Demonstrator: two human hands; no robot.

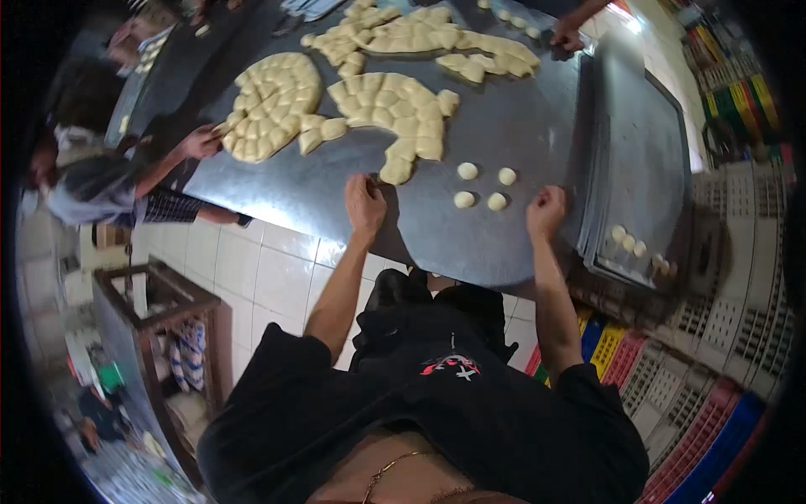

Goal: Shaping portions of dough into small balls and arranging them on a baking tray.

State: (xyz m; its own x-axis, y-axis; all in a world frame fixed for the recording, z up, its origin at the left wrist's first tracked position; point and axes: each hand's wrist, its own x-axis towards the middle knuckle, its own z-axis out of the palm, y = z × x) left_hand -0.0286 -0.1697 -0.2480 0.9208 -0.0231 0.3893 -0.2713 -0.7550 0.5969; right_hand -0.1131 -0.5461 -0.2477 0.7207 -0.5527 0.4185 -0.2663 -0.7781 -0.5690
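My left hand (365, 208) is at the near side of the metal work table, fingers curled, beside the narrow end of a sheet of divided dough (393, 104). What lies under its fingers is hidden. My right hand (546, 213) is curled knuckles-up near the table's right edge; whether it covers a dough piece cannot be seen. Between my hands, several round dough balls (467, 171) rest in two short rows on the metal table (428, 223). A roundish slab of divided dough (274, 101) lies farther left.
Stacked metal trays (642, 138) stand at right; the top one carries several dough balls (628, 243). A co-worker's hand (203, 142) touches the round slab's left edge. Another person's hand (568, 36) is at the far right. More divided dough (409, 31) lies behind. Plastic crates (655, 384) line the right.
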